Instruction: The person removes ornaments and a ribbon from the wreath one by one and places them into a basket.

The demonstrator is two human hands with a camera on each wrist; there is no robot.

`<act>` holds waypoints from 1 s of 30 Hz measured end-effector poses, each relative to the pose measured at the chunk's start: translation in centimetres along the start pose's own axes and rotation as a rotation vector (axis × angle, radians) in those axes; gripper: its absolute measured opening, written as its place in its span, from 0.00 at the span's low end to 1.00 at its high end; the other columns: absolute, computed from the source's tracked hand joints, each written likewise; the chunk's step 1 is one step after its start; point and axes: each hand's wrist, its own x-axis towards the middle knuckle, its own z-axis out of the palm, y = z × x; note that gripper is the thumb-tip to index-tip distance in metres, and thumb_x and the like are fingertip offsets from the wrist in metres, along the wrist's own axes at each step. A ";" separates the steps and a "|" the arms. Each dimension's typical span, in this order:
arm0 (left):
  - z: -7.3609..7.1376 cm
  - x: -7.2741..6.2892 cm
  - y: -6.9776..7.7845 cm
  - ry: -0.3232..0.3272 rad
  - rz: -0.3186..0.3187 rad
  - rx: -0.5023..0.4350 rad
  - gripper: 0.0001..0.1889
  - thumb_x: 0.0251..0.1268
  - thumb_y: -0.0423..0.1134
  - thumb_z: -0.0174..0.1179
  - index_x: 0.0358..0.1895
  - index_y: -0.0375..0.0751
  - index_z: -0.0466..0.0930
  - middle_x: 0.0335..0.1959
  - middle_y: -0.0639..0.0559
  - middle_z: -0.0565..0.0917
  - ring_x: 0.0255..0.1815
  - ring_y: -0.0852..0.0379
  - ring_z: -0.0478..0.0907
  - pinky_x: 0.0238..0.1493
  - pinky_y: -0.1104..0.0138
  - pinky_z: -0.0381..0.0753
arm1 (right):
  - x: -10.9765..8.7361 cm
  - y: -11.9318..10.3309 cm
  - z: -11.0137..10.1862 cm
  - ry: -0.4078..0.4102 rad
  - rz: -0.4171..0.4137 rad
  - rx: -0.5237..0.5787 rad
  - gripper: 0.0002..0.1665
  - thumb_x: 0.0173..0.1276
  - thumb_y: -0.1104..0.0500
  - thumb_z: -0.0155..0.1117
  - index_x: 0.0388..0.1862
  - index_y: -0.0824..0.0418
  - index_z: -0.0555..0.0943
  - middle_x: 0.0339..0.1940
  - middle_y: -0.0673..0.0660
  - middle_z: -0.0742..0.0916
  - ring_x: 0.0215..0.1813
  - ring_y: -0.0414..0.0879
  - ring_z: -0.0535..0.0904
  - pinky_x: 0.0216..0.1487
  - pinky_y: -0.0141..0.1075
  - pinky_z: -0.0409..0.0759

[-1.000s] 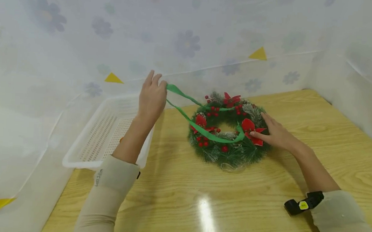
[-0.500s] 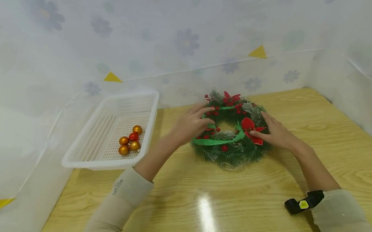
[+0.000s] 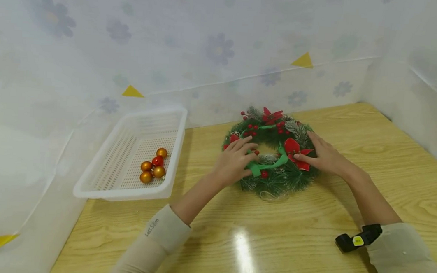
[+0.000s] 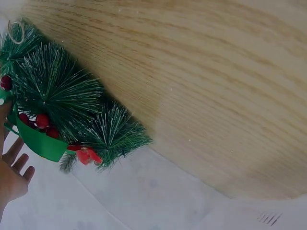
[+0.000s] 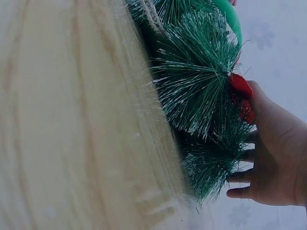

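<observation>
A green Christmas wreath [image 3: 275, 180] lies flat on the wood-grain table, with red poinsettia flowers, red berries and frosted sprigs. Green ribbon [image 3: 272, 164] winds over its near side, and in the left wrist view a wide stretch of that ribbon [image 4: 43, 143] bows outward. My left hand [image 3: 233, 160] is at the wreath's left side, thumb and index finger on the ribbon, other fingers spread over the greenery. My right hand [image 3: 326, 158] grips the wreath's right edge; its thumb lies on a red flower [image 5: 242, 86] and its fingers reach round the outer side.
A white perforated plastic basket [image 3: 123, 193] stands at the left on the table [image 3: 290, 247]. Orange-gold baubles [image 3: 146, 177] and one red bauble [image 3: 158, 161] lie inside it. A flower-printed white sheet [image 3: 194, 40] hangs behind and at both sides.
My left hand has come down and right from above the basket to the wreath, bringing the ribbon loop with it. The baubles have come into view. My right hand has stayed put.
</observation>
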 end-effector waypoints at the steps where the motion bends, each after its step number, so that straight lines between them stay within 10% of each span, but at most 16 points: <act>1: 0.1 -0.1 0.0 0.024 -0.005 -0.013 0.16 0.51 0.50 0.68 0.44 0.54 0.83 0.60 0.52 0.71 0.69 0.50 0.53 0.68 0.64 0.44 | 0.0 0.0 0.0 -0.002 -0.002 0.000 0.58 0.64 0.37 0.54 0.73 0.64 0.33 0.71 0.72 0.43 0.68 0.71 0.38 0.58 0.68 0.43; 11: -0.1 -0.4 -0.2 -0.023 -0.152 -0.039 0.15 0.54 0.53 0.65 0.42 0.51 0.82 0.61 0.50 0.69 0.68 0.49 0.53 0.67 0.62 0.47 | 0.0 0.1 -0.1 0.008 -0.007 0.004 0.58 0.64 0.37 0.55 0.73 0.63 0.33 0.71 0.71 0.43 0.68 0.71 0.39 0.58 0.68 0.44; 30: -1.2 -0.5 -1.1 -0.121 -0.028 -0.038 0.08 0.55 0.44 0.65 0.39 0.53 0.85 0.62 0.51 0.68 0.69 0.47 0.50 0.67 0.58 0.48 | 0.0 0.2 0.0 0.008 -0.006 0.014 0.57 0.64 0.38 0.55 0.73 0.63 0.34 0.71 0.70 0.44 0.68 0.70 0.40 0.58 0.68 0.44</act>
